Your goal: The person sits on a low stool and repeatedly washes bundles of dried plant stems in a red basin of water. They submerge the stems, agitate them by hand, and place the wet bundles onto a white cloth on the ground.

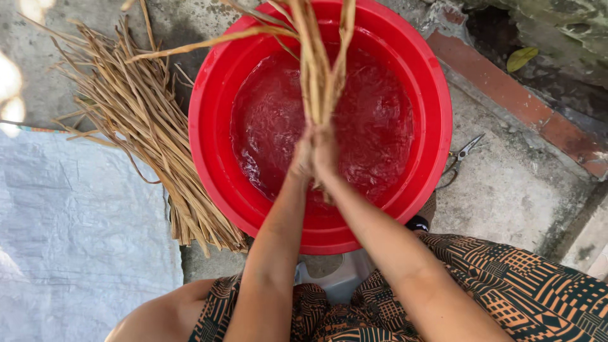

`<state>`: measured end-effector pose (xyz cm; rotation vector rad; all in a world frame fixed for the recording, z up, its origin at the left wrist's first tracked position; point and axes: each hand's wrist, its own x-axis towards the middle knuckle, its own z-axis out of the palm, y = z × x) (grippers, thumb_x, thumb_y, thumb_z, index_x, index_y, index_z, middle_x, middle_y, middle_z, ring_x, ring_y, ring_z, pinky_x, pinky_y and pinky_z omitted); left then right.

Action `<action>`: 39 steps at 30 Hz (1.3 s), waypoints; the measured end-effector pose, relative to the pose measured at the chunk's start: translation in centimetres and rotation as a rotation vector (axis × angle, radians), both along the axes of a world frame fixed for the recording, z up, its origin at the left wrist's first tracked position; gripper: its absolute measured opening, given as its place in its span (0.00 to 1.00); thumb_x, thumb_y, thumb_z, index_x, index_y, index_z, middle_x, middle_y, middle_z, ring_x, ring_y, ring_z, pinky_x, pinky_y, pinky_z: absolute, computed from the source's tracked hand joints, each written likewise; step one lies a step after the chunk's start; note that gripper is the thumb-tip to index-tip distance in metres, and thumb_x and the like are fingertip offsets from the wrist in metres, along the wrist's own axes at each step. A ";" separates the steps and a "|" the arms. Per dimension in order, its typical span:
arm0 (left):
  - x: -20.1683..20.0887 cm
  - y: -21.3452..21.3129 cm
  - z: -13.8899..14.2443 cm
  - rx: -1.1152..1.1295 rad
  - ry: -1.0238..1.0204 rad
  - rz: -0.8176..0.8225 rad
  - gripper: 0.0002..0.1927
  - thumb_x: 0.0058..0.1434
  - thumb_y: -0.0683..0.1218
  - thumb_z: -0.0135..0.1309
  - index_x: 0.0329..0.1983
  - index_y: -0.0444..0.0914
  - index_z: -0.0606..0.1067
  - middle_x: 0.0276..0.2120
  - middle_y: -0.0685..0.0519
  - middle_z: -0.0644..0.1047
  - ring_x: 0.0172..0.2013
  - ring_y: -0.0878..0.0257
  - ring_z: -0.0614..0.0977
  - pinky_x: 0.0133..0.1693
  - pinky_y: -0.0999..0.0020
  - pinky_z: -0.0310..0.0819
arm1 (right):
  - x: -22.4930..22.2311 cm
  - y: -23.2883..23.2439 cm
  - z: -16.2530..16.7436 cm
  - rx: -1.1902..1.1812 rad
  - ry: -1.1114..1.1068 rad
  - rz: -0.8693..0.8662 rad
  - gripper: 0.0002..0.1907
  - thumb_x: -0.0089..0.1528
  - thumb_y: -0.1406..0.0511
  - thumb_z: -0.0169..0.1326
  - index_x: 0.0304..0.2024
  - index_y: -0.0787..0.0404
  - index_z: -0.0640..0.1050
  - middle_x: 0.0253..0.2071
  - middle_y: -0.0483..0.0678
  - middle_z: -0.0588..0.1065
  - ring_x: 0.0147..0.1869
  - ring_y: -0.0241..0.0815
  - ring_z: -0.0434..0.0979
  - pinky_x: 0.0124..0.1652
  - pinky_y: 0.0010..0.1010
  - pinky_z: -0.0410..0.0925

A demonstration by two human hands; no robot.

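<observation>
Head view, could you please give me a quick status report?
Left hand and right hand both clasp the straw bundle. Bundle held above the water-filled red basin. Nothing in the way.

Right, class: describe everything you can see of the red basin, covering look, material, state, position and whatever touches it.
The red basin is a round, glossy tub, apparently plastic, with a wide rolled rim. It stands upright on rough concrete and holds rippling water. Above it the left hand and right hand clasp a bundle of dried straw-coloured stalks. A pile of loose stalks lies along its left side, and small scissors lie just off its right rim.
</observation>
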<state>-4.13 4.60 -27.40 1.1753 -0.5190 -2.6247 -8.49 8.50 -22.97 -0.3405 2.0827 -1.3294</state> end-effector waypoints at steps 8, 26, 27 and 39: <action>0.9 0.6 0.6 -0.087 -0.076 -0.083 0.33 0.72 0.62 0.37 0.71 0.37 0.63 0.61 0.41 0.72 0.59 0.53 0.74 0.62 0.49 0.67 | -2.1 -0.1 -0.8 0.427 0.040 0.242 0.30 0.77 0.48 0.26 0.66 0.57 0.69 0.42 0.58 0.80 0.38 0.54 0.79 0.35 0.42 0.74; 3.4 5.8 -2.8 -0.504 0.007 -1.204 0.18 0.68 0.47 0.49 0.55 0.33 0.77 0.42 0.41 0.82 0.32 0.56 0.83 0.35 0.55 0.79 | -3.3 5.0 -1.9 0.545 -0.317 0.603 0.23 0.61 0.54 0.66 0.54 0.57 0.79 0.54 0.50 0.77 0.54 0.42 0.77 0.54 0.34 0.68; 3.5 6.0 -2.7 -0.567 0.067 -1.246 0.17 0.67 0.46 0.48 0.53 0.33 0.79 0.41 0.42 0.83 0.33 0.55 0.84 0.39 0.53 0.80 | -3.4 5.3 -2.5 0.557 -0.285 0.659 0.23 0.60 0.56 0.67 0.55 0.54 0.77 0.55 0.48 0.75 0.54 0.41 0.74 0.54 0.34 0.66; 3.3 0.4 5.4 -0.228 -0.061 -0.262 0.48 0.53 0.59 0.67 0.70 0.45 0.55 0.67 0.38 0.66 0.70 0.44 0.64 0.69 0.45 0.59 | 1.1 3.6 2.6 0.236 -0.065 0.358 0.12 0.72 0.66 0.44 0.52 0.62 0.77 0.39 0.51 0.78 0.35 0.42 0.79 0.32 0.37 0.74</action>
